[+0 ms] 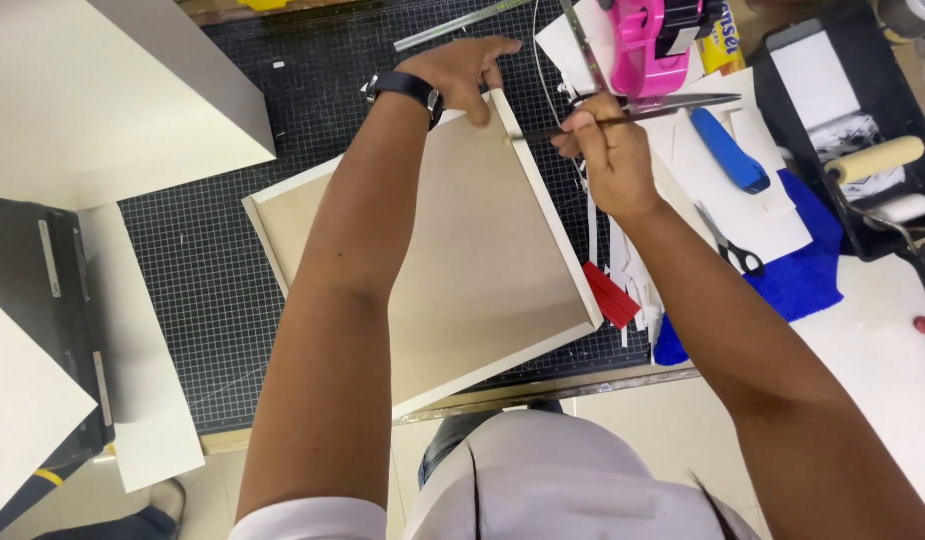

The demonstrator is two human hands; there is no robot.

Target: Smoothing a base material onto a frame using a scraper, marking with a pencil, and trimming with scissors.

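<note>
the left hand [460, 70] pinches the far corner of a shallow tray [482, 270] (pale card, white rim), fingers curled over its edge. the right hand [607, 150] is closed round a thin dark blade [632, 113], its tip touching the rim just beside the left fingers, over the black cutting mat [212, 270]
</note>
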